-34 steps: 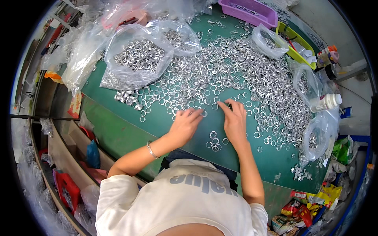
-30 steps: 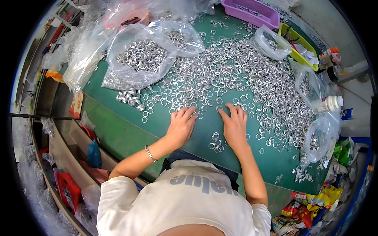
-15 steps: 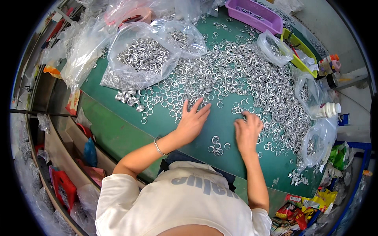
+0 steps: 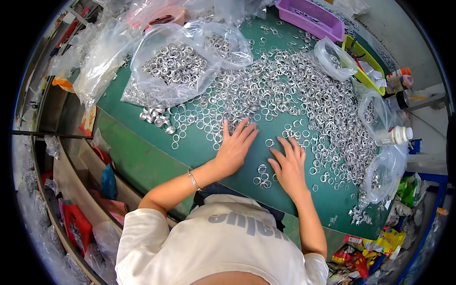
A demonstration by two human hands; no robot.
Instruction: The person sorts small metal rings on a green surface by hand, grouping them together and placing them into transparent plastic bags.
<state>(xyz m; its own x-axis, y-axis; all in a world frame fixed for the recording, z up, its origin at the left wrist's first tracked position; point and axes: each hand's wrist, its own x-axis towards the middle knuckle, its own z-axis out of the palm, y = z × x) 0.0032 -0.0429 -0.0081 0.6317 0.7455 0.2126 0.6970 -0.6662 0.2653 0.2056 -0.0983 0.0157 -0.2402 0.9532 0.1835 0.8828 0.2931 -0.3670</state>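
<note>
A broad heap of silver metal rings spreads over the green tabletop. My left hand lies with its fingers spread, the tips touching rings at the heap's near edge. My right hand is held over the table with fingers apart, its fingertips beside a single loose ring. Beyond those fingertips lies a small group of rings. Between my hands and nearer to me sits a separate little cluster of rings. Neither hand visibly grips anything.
Clear plastic bags full of rings stand at the back left. A purple tray and a yellow-green basket are at the back right. A white bottle rests near the right edge, by more bags. Open drawers flank the table's left side.
My right hand has shifted left and a little nearer, and its fingers have straightened. A single ring now shows at its fingertips. My left hand has barely moved.
</note>
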